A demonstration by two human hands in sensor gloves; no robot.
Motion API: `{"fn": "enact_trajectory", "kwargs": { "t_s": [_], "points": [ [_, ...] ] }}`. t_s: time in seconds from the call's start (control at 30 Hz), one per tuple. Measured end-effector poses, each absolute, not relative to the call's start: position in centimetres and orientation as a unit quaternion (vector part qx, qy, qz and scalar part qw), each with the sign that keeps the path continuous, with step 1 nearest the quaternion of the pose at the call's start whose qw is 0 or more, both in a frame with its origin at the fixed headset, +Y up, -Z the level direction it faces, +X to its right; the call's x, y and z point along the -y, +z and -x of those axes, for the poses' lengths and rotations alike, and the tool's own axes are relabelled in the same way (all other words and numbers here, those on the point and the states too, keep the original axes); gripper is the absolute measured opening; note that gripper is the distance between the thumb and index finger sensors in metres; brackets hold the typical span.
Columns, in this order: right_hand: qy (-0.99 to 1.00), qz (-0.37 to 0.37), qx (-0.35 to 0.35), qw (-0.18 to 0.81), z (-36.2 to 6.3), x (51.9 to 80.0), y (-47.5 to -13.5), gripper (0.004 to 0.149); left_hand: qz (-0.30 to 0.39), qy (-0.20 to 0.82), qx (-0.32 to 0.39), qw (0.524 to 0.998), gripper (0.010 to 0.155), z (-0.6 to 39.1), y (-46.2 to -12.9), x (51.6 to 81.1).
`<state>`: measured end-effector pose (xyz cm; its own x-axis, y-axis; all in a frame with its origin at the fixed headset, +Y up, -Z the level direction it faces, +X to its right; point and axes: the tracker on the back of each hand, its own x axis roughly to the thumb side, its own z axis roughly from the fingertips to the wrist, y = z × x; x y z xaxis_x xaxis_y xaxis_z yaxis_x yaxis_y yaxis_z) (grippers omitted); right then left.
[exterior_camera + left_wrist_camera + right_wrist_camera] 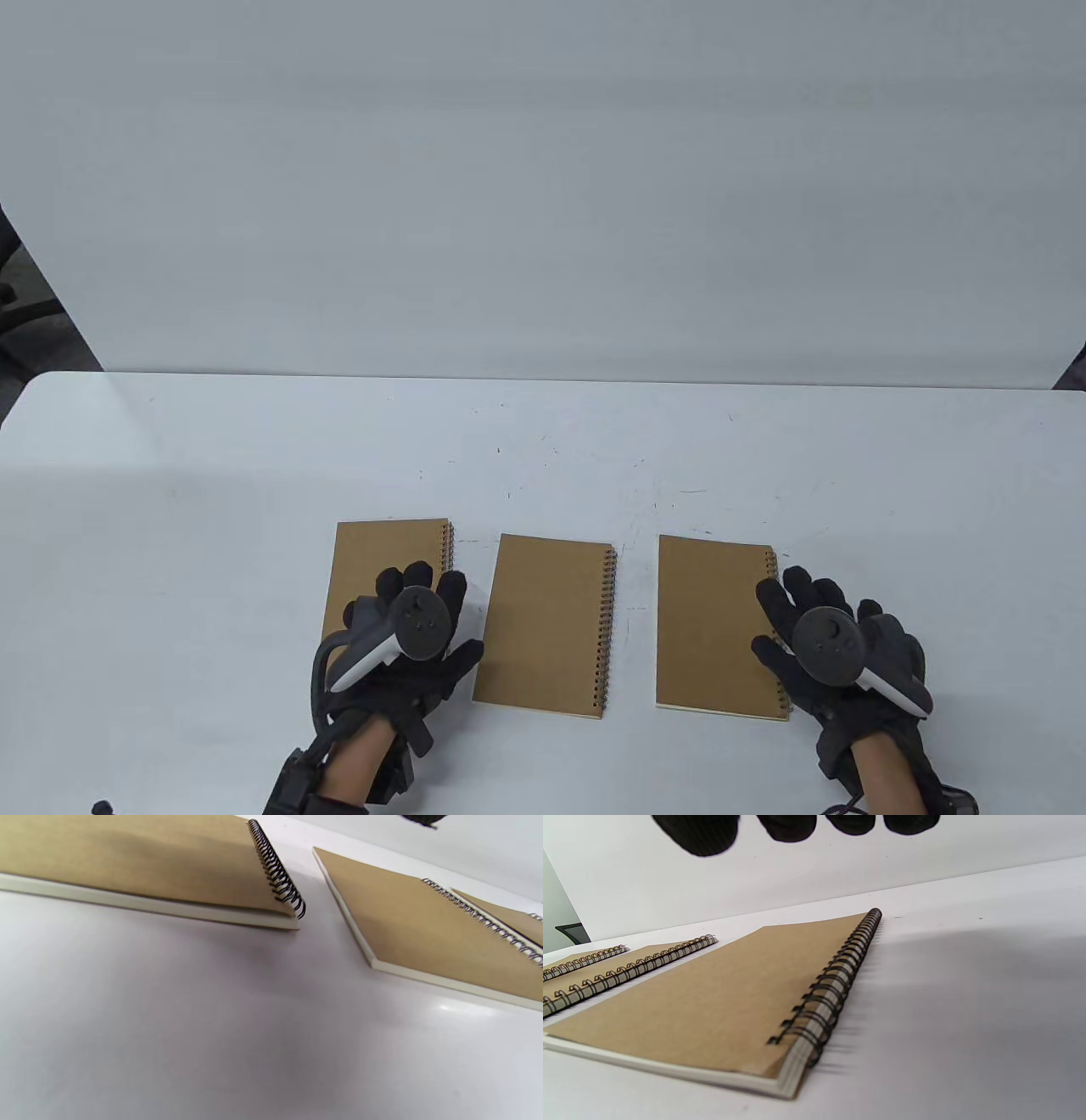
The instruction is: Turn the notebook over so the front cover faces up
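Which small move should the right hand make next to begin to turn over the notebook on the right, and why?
Probably lower the right hand so its fingertips can hook the spiral edge of the right notebook. The notebook lies flat on the table, binding towards that hand, and the right wrist view shows the fingers apart from it.

Black-gloved left hand [407, 654] and right hand [836, 658], grey-white trackers, bare wrists.
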<state>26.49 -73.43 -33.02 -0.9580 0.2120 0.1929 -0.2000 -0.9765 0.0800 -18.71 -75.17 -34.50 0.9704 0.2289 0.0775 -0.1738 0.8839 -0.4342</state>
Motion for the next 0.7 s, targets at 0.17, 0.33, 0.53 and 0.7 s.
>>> {"fn": "enact_trajectory", "kwargs": {
  "t_s": [0.17, 0.33, 0.53, 0.7],
  "points": [
    [0.989, -0.103, -0.029, 0.104, -26.5, 73.1, -32.9, 0.063, 0.238, 0.086, 0.050, 0.966, 0.084, 19.1, -34.9, 76.0],
    [0.988, -0.105, 0.006, 0.117, -26.5, 72.2, -32.4, 0.064, 0.206, 0.122, 0.064, 0.969, 0.087, 18.4, -34.7, 75.1],
    [0.988, -0.103, 0.000, 0.116, -26.5, 72.1, -32.4, 0.067, 0.207, 0.145, 0.086, 0.964, 0.095, 16.2, -34.6, 75.2],
    [0.987, -0.100, -0.015, 0.125, -26.6, 72.4, -32.4, 0.067, 0.234, 0.135, 0.091, 0.958, 0.098, 13.1, -35.4, 75.3]
  ]
}}
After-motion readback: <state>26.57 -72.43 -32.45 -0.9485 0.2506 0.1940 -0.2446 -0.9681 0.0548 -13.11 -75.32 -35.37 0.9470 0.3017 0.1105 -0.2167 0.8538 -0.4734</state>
